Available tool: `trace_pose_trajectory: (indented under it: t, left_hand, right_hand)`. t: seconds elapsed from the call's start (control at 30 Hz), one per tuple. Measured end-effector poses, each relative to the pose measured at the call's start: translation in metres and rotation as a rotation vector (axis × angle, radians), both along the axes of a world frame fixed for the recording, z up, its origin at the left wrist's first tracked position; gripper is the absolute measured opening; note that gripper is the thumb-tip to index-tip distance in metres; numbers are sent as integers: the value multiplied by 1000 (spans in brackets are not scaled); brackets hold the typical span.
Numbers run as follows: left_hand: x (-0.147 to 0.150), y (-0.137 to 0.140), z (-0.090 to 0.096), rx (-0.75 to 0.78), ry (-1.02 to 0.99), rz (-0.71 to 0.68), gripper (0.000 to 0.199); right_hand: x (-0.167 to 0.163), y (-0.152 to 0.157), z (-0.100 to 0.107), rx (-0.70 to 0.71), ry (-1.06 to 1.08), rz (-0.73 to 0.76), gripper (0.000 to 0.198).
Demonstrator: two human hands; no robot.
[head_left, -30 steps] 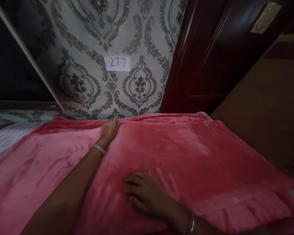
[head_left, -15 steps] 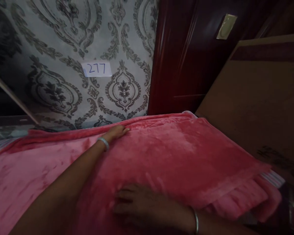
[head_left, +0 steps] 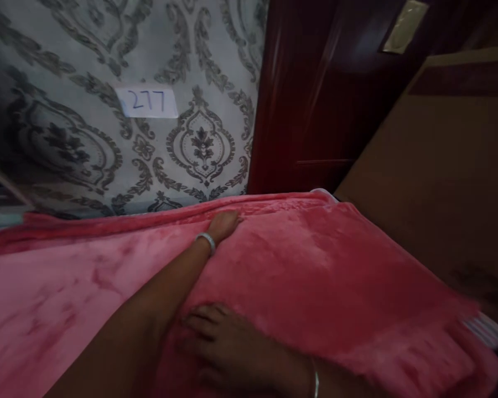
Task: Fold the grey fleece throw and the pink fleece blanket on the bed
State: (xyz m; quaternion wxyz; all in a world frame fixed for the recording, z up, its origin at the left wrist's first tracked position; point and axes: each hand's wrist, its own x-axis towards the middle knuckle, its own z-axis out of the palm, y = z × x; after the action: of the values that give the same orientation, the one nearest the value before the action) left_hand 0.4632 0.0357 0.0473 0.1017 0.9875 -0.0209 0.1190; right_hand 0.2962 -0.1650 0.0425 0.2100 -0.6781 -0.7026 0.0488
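Observation:
A pink-red plush blanket (head_left: 290,282) lies folded in layers, its paler pink part spread to the left. My left hand (head_left: 226,224), with a light bracelet (head_left: 206,242) at the wrist, presses on the blanket near its far folded edge. Its fingers point away and to the right, partly hidden by the back of the hand. Closer to me, my right hand (head_left: 232,345) lies palm down on the blanket with its fingers spread. A thin silver bangle (head_left: 316,381) circles that wrist. The right hand is dark and slightly blurred.
Behind the blanket stands a patterned grey wall (head_left: 149,50) with a paper label (head_left: 147,102) reading 277. A dark red wooden panel (head_left: 299,121) adjoins it. A large brown cardboard box (head_left: 440,182) borders the blanket on the right. Striped fabric (head_left: 485,330) shows at the right corner.
My left hand has slid to the right along the far fold. My right hand has shifted slightly left on the blanket. The view has turned a little.

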Motion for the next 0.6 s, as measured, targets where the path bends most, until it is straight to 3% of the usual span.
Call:
trace_pose_trajectory:
  t: [0.1,0.2,0.43,0.6]
  left_hand:
    - [-3,3,3,-11,70,-10,33]
    - [-21,27,11,-13,123,21,37]
    - [-122,130,27,-4,180,262,41]
    - [-178,200,16,-67,108,369,44]
  right_hand:
    - [-1,-3,-4,-38,98,-18,53]
    - [-3,-3,-12,-79,131,-12,55]
    - [-9,-2,-25,-92,113,-38,52]
    - [-4,0,-30,-117,68,-11,55]
